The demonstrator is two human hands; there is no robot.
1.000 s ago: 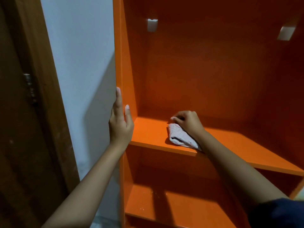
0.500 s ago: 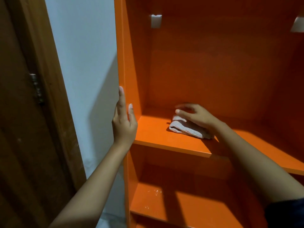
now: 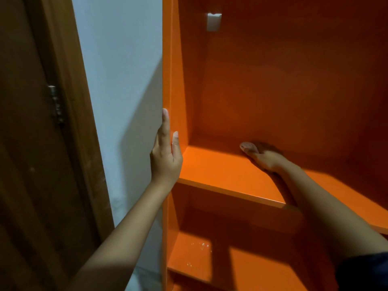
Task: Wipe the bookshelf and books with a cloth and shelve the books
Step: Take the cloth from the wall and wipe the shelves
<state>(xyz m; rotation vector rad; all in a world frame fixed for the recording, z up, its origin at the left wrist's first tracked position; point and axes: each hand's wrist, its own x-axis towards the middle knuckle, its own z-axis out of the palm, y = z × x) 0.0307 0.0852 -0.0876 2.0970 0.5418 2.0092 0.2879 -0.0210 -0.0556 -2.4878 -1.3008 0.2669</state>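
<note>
my left hand is lying flat, fingers straight and together, against the outer left side of the bookshelf, thumb along its front edge. my right hand is reaching to the back of the middle board and pressing on the cloth. only a pale corner of it is showing, and my fingers are sitting in blurred shadow, so i cannot tell whether they are curling or lying flat. my forearm is crossing the board's front edge. a white bracket is sitting high on the back panel. pale specks are dotting the lower board. a wall and a door are standing to the left.
</note>
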